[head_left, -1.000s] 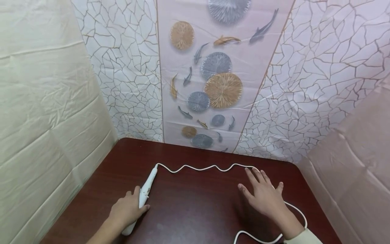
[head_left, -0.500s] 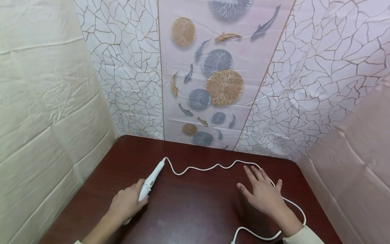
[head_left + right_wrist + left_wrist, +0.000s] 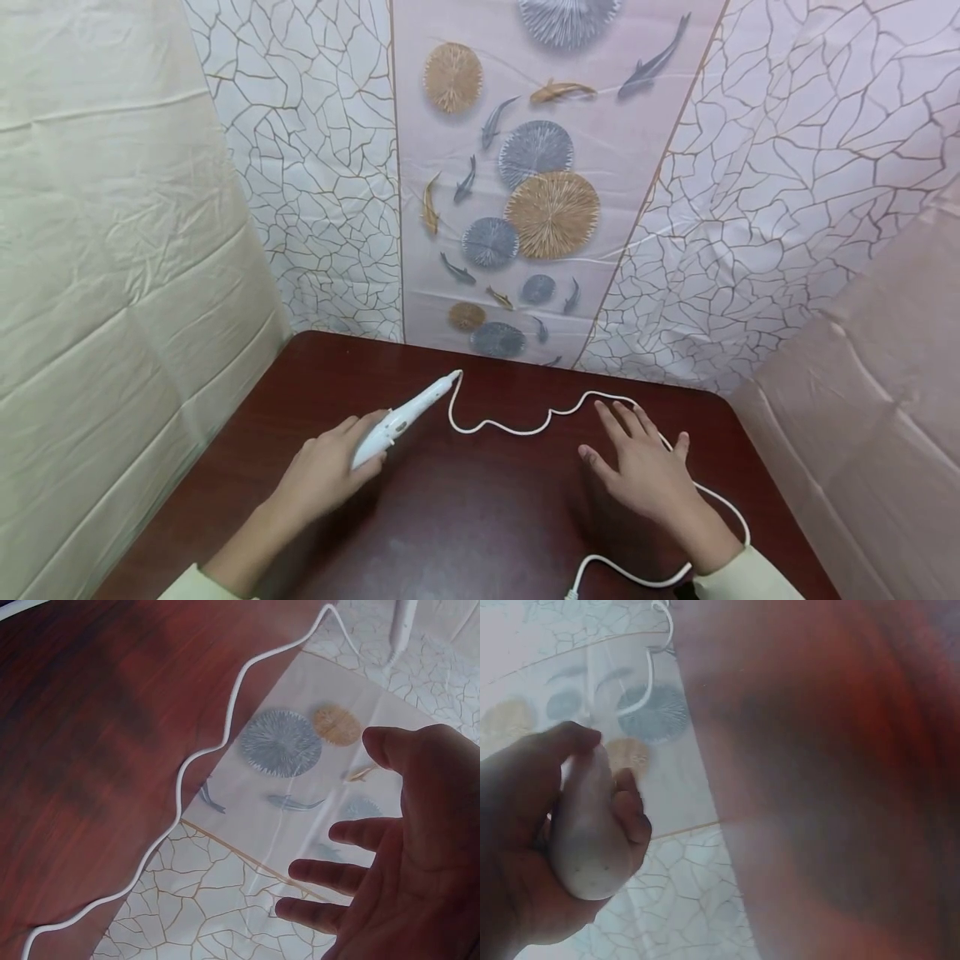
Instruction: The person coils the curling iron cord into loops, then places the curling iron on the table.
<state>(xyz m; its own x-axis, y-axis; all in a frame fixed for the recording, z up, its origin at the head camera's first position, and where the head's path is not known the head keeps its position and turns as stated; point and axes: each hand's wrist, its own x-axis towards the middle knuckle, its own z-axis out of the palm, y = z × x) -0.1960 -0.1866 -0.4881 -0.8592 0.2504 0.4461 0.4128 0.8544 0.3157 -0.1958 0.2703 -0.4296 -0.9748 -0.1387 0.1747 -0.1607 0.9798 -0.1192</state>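
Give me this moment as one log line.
left hand: grips white device | right hand: spread, near white cord | cord: joins device's far end

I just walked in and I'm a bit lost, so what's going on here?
A person is holding a white wand-like device in the left hand, its cord end pointing away from them. A wavy white cord runs from it across the dark red table toward the right hand, which has its fingers spread. Whether that hand touches the cord is unclear.
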